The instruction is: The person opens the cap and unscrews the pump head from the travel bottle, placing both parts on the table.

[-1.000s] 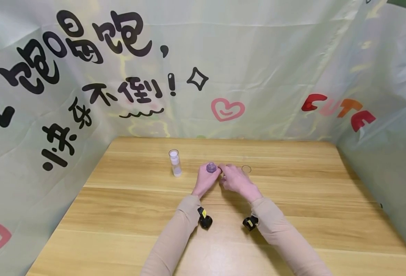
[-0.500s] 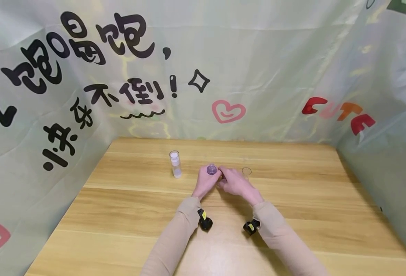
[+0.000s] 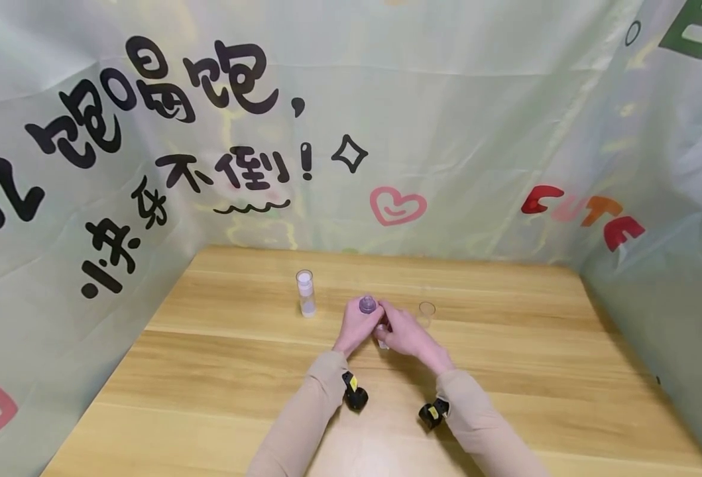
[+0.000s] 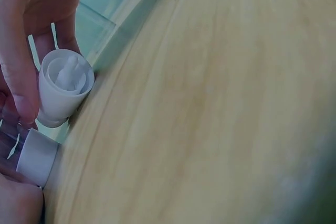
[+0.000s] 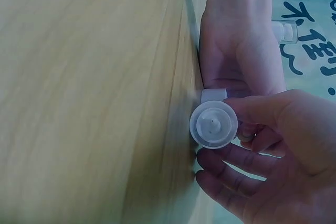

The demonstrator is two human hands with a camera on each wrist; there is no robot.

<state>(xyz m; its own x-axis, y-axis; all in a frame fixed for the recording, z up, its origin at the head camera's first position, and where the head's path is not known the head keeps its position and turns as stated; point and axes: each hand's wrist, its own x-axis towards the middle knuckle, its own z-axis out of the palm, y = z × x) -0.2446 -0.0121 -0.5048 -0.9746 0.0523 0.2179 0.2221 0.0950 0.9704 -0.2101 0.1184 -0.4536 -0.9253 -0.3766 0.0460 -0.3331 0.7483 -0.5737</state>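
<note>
My left hand (image 3: 356,326) grips a small clear bottle (image 3: 367,304), whose open-looking neck shows above the fist. Its white base (image 4: 38,157) sticks out below that hand in the left wrist view, close to the tabletop. My right hand (image 3: 407,332) pinches a white pump head (image 5: 213,125) between thumb and fingers, just beside the bottle. The pump's hollow underside with a central stub faces the right wrist camera. A clear cap (image 3: 426,315) stands on the table right of the right hand. To the left stands another white-and-clear pump bottle (image 3: 305,293), upright with a clear cover.
A light wooden table (image 3: 219,377) carries everything. Printed cloth walls (image 3: 476,146) enclose its back and sides. Black wrist cameras (image 3: 355,394) hang at the inner side of both sleeves.
The head view has tilted upward a little. My right hand has turned slightly, and the white pump head now shows under its fingers. The left hand keeps hold of the bottle.
</note>
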